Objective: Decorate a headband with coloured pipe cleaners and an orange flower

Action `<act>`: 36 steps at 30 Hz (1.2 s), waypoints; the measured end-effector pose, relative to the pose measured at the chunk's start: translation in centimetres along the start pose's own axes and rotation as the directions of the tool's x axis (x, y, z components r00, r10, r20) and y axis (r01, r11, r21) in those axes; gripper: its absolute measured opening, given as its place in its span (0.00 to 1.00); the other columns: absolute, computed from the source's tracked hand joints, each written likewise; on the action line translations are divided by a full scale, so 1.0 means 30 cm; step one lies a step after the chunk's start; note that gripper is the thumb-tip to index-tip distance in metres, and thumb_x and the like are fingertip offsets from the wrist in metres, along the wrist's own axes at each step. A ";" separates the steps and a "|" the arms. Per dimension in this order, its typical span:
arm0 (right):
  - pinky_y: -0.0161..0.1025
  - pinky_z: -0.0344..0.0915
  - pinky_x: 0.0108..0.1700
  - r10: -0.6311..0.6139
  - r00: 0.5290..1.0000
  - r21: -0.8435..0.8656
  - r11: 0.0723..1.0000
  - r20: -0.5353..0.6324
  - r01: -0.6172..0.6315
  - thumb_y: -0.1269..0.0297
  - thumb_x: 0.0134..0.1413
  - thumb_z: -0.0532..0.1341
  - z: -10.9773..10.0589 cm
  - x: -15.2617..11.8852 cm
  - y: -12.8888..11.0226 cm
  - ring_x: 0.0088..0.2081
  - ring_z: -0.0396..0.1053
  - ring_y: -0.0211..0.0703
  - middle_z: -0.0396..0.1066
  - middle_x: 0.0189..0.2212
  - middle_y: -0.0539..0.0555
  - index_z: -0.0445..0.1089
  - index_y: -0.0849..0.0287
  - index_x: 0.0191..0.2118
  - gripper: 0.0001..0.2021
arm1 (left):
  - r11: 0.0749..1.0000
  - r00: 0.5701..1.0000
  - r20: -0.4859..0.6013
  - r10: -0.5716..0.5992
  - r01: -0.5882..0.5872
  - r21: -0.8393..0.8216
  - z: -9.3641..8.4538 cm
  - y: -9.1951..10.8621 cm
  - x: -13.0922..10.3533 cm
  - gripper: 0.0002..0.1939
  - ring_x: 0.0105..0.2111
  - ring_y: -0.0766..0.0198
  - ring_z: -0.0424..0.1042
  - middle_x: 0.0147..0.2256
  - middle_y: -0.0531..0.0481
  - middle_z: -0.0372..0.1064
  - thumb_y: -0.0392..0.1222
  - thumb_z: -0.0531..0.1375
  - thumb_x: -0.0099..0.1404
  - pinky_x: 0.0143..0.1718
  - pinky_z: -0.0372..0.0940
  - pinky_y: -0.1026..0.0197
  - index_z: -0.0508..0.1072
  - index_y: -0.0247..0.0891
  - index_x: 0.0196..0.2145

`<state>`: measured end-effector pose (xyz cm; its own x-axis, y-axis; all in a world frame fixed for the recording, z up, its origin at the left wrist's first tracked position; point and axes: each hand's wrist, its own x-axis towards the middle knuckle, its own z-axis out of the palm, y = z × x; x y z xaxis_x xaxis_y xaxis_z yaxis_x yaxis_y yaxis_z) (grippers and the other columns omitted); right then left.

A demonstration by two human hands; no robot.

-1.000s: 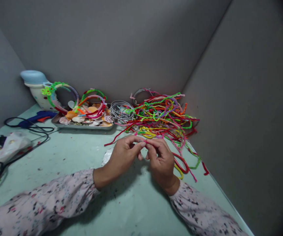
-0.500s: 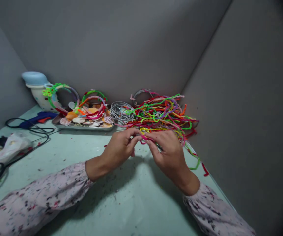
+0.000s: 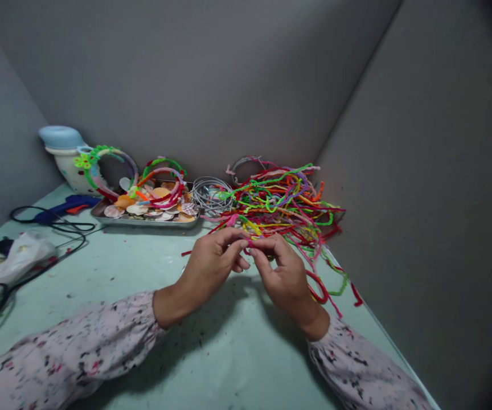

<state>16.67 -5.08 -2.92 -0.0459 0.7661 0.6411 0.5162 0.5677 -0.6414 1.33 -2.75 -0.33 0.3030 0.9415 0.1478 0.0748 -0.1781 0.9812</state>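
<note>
Over the table, in front of the pile of pipe cleaners, my two hands meet fingertip to fingertip. My left hand pinches a short bit of magenta pipe cleaner between thumb and forefinger. On its other side the thumb and forefinger of my right hand pinch the same piece. A red loop, perhaps a scissors handle, sticks out past the right side of my right hand; the rest of it is hidden. Just behind my fingers lies a tangled heap of coloured pipe cleaners.
Left of the heap are a coil of grey wire and a metal tray of shell-like discs with fuzzy headbands. Farther left stand a white jar with blue lid, a blue tool, a black cable and a plastic bag.
Both hands have come slightly nearer and lower, still pinching the magenta piece. The red loop now shows beside my right hand, and a pink strand hangs near it.
</note>
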 end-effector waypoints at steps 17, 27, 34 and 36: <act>0.39 0.67 0.37 0.010 0.999 0.018 1.000 0.033 -0.010 0.70 0.58 0.57 0.001 -0.008 0.019 0.35 0.67 0.40 0.68 0.34 0.52 0.68 0.56 0.40 0.06 | 0.998 0.999 0.050 0.010 -0.014 0.069 -0.017 -0.005 0.006 0.11 0.19 0.71 0.56 0.20 0.57 0.60 0.45 0.57 0.62 0.21 0.53 0.68 0.71 0.34 0.27; 0.38 0.66 0.35 -0.051 0.998 -0.045 0.998 0.019 0.052 0.73 0.58 0.56 -0.014 0.004 0.002 0.35 0.66 0.40 0.67 0.36 0.53 0.68 0.56 0.46 0.12 | 0.998 0.991 0.125 -0.050 0.055 -0.035 -0.016 0.016 0.013 0.09 0.19 0.72 0.57 0.19 0.57 0.60 0.43 0.58 0.61 0.21 0.52 0.68 0.72 0.34 0.28; 0.41 0.66 0.37 -0.173 0.984 -0.136 0.975 0.042 0.178 0.74 0.59 0.54 -0.009 -0.005 0.016 0.36 0.66 0.43 0.67 0.34 0.54 0.68 0.56 0.46 0.12 | 0.993 0.982 0.146 -0.118 0.115 0.028 -0.020 0.005 0.021 0.10 0.17 0.72 0.55 0.16 0.58 0.59 0.43 0.58 0.60 0.19 0.50 0.68 0.69 0.35 0.25; 0.42 0.66 0.37 -0.206 0.978 -0.165 0.964 0.044 0.210 0.75 0.58 0.54 -0.006 -0.007 0.020 0.37 0.66 0.43 0.68 0.34 0.54 0.68 0.56 0.46 0.12 | 0.992 0.980 0.154 -0.125 0.118 0.054 -0.024 -0.001 0.024 0.11 0.16 0.72 0.55 0.15 0.58 0.59 0.44 0.57 0.60 0.19 0.50 0.68 0.68 0.35 0.23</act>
<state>17.15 -4.94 -3.37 -0.1888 0.6455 0.7401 0.6286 0.6584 -0.4139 0.88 -1.86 -0.16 0.4343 0.9008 0.0030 0.1613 -0.0810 0.9836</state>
